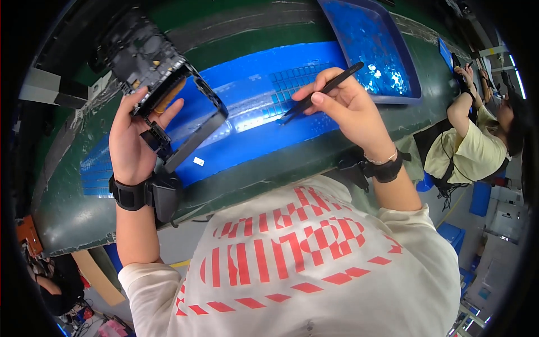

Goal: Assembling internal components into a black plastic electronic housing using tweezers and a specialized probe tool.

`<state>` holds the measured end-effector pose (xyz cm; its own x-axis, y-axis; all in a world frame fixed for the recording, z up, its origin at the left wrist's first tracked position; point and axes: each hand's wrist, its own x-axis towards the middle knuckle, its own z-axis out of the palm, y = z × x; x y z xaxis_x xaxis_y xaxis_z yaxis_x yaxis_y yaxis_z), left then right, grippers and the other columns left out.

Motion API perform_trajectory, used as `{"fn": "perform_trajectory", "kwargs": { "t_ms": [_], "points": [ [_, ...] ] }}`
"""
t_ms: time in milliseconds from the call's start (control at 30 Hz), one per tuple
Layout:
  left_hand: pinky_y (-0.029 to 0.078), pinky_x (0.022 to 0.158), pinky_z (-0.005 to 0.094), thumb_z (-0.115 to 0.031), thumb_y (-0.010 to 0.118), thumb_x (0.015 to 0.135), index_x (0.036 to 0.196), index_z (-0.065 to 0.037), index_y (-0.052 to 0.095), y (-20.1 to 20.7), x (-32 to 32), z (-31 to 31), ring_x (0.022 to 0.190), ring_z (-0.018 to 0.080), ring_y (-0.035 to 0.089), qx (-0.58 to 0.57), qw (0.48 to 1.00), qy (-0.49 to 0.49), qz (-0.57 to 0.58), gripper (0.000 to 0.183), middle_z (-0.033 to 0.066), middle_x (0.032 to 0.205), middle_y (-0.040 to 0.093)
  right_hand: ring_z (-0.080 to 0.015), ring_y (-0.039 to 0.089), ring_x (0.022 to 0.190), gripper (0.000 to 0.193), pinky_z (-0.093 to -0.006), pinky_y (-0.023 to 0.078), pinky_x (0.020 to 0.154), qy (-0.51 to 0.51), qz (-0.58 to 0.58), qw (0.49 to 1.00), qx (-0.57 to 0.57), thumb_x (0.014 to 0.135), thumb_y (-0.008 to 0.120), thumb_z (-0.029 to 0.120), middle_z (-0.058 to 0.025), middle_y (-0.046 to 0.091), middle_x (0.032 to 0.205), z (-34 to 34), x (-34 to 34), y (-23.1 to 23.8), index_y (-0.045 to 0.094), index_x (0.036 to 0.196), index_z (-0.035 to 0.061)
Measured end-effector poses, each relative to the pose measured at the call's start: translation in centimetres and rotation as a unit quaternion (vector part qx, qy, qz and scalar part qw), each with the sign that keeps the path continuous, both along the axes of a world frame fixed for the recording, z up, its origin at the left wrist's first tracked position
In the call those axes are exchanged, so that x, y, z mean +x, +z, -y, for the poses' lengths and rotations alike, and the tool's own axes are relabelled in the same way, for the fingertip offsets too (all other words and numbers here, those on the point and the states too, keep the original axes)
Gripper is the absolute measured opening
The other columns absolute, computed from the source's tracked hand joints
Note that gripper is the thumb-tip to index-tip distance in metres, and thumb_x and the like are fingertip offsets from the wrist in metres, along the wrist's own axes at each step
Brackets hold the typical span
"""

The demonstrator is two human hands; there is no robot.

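Note:
My left hand (132, 143) grips a black phone-like housing (210, 101) at the left, tilted above the work surface. Its upper part carries small circuit parts, and its lower part is a hollow frame with a tan strip (170, 95) inside. In my right hand (349, 106), a pair of black tweezers (342, 77) is pinched between thumb and fingers. The tweezers' tips point down and left, over a clear film strip (250, 112) on the blue mat (241, 151). Whether they hold anything is too small to tell.
A blue tray (416, 92) with blue film pieces stands at the back right. A grid of small blue pieces (289, 84) lies on the mat. A small white tag (199, 161) rests near the mat's front edge. Another person (463, 143) sits along the green bench (73, 208) at right.

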<state>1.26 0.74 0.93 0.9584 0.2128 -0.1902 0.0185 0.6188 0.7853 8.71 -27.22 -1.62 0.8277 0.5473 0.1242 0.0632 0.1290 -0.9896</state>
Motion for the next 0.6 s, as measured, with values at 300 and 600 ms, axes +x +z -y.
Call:
{"fn": "perform_trajectory", "kwargs": {
  "t_ms": [300, 600],
  "points": [
    [0.051, 0.075, 0.0337, -0.007, 0.044, 0.081, 0.095, 0.004, 0.044, -0.9, -0.1, 1.1, 0.087, 0.0264, 0.058, 0.147, 0.989, 0.027, -0.025, 0.018, 0.0155, 0.096, 0.055, -0.0054, 0.053, 0.067, 0.017, -0.0174, 0.038, 0.056, -0.055, 0.002, 0.995, -0.080, 0.078, 0.057, 0.005, -0.0041, 0.058, 0.074, 0.4, 0.6, 0.6, 0.048, 0.093, 0.0032],
    [0.050, 0.074, 0.0324, -0.009, 0.041, 0.082, 0.106, 0.001, 0.041, -0.6, -0.1, 2.1, 0.091, 0.0268, 0.057, 0.191, 0.981, -0.023, -0.026, 0.026, 0.0155, 0.100, 0.054, -0.0057, 0.054, 0.065, 0.020, -0.0167, 0.038, 0.054, -0.060, 0.023, 0.996, -0.069, 0.078, 0.056, 0.001, -0.0038, 0.057, 0.068, -0.6, 1.6, -1.0, 0.043, 0.094, 0.0037]
  ]
}}
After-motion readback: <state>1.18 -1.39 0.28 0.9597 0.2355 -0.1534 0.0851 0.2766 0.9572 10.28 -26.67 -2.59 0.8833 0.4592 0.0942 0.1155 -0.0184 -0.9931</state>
